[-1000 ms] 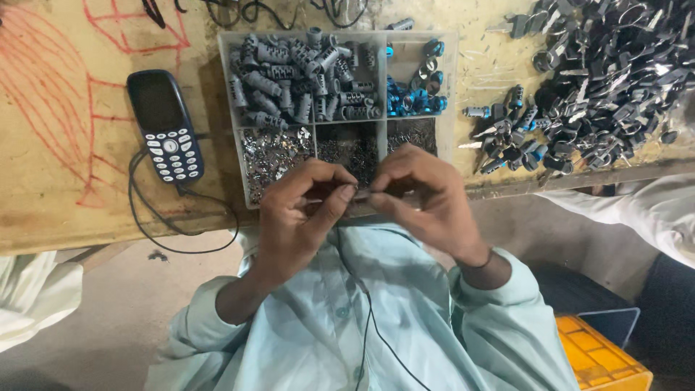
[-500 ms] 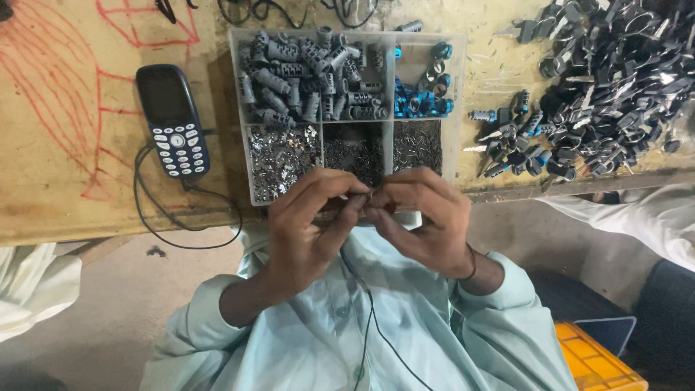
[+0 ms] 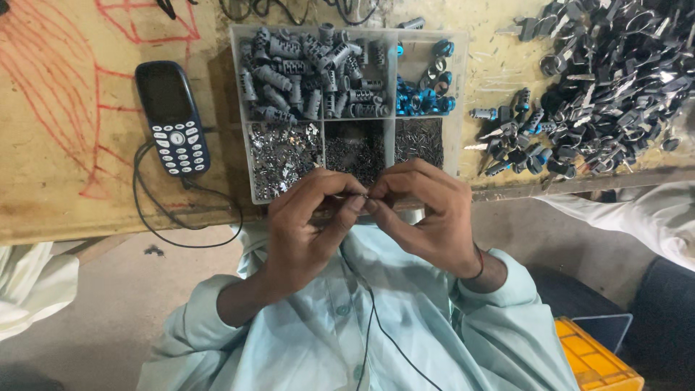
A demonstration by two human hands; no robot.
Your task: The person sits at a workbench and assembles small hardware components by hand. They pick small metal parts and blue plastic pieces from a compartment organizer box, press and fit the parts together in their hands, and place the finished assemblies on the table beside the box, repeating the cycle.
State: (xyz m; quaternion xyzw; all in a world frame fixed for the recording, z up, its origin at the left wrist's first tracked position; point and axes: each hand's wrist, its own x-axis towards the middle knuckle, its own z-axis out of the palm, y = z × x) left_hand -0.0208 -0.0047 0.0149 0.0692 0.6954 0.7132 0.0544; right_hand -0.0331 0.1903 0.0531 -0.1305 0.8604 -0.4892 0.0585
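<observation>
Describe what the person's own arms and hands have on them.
Both hands are bare, with no gloves. The left hand and right hand come out of pale blue-green sleeves pushed up the forearms. A thin dark band circles the right wrist.

The tiny part pinched between the left hand [image 3: 308, 217] and right hand [image 3: 427, 213] is too small to tell. The hands hide the parts box [image 3: 242, 145] front edge. The metal pile [image 3: 615, 80] is cut off.
</observation>
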